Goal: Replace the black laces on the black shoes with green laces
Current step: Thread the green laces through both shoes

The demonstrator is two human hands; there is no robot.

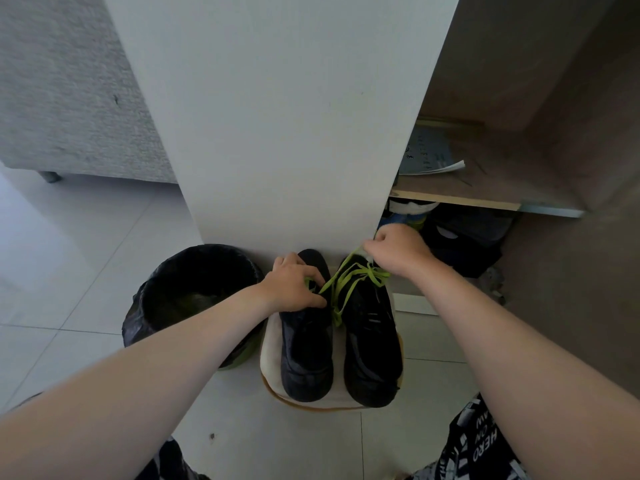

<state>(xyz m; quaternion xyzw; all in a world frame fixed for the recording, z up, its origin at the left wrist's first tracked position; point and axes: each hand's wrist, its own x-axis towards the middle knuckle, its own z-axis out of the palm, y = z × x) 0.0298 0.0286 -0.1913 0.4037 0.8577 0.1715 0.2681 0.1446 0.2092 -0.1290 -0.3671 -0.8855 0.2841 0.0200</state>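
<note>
Two shoes (pixel 372 341) | left hand (pixel 294 285) grips one | right hand (pixel 398 249), fingers hidden, maybe pinches lace (pixel 375 272)

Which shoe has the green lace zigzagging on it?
The right shoe, under the right hand: the green lace criss-crosses its front. The left shoe, under the left hand, shows only a bit of green.
</note>
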